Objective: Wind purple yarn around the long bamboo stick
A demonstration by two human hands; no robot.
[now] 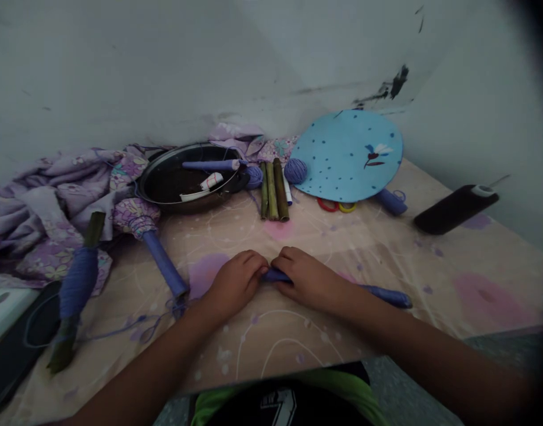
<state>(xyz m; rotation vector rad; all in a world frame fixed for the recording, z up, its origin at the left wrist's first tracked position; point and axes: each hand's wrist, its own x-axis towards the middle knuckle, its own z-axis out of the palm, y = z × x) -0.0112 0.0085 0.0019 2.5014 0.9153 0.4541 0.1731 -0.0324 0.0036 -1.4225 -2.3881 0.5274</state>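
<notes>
In front of me on the table lies a slim purple-blue rod (387, 296), its right end sticking out past my right forearm. My right hand (300, 275) is closed over the rod near its left end. Close beside it, my left hand (240, 278) has its fingers curled around the rod's left tip. Between the two hands a short piece of the rod shows; the rest of that end is hidden by fingers. To the left stands a purple-wrapped tube (165, 263) topped with a floral cloth bundle.
A black pan (165, 201) holds another purple rod. Green stem pieces (271, 192) lie behind my hands, near a purple yarn ball (295, 171). Also around are a blue fan (342, 154), a dark thread spool (455, 209), a yarn-wound stem (78, 283) and bunched floral cloth (54, 189).
</notes>
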